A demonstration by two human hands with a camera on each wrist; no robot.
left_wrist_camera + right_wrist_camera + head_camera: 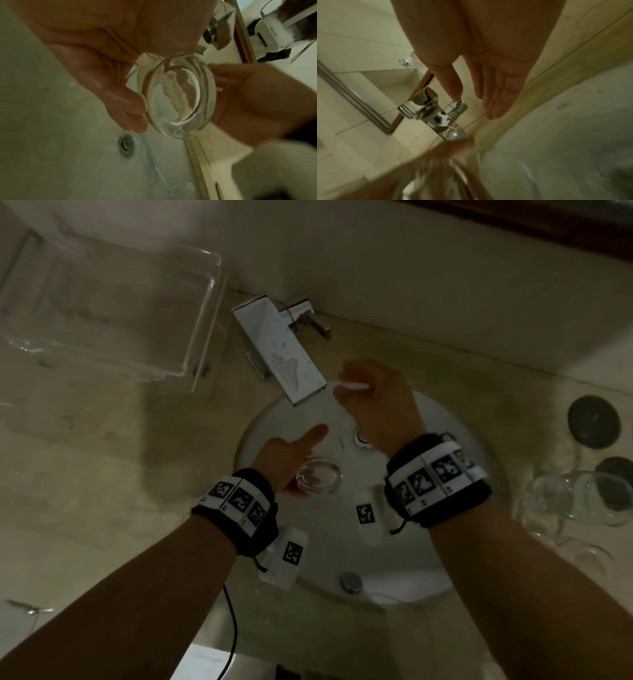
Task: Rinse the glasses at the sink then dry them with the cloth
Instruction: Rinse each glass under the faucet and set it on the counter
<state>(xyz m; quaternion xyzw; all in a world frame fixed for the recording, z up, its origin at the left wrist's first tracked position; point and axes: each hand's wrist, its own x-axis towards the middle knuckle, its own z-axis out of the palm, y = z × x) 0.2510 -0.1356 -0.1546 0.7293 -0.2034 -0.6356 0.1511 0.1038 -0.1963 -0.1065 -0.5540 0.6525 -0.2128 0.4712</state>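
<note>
My left hand [291,453] grips a clear tumbler [318,477] over the white sink basin [445,440], thumb stretched out. In the left wrist view my fingers [120,94] curl round the tumbler [176,97], whose thick base faces the camera. My right hand [373,402] is raised beside the flat tap spout [284,354]. Its fingers [494,102] are straight and hold nothing, and the thumb tip sits at a chrome tap knob [456,107]. The tumbler [436,182] is a blur at the bottom of that view. No cloth is in view.
Several stemmed glasses [565,501] stand upside down on the counter to the right of the basin. A clear plastic tray [120,313] sits at the back left. The drain [361,440] lies under my hands. A black cable [233,628] runs along the near edge.
</note>
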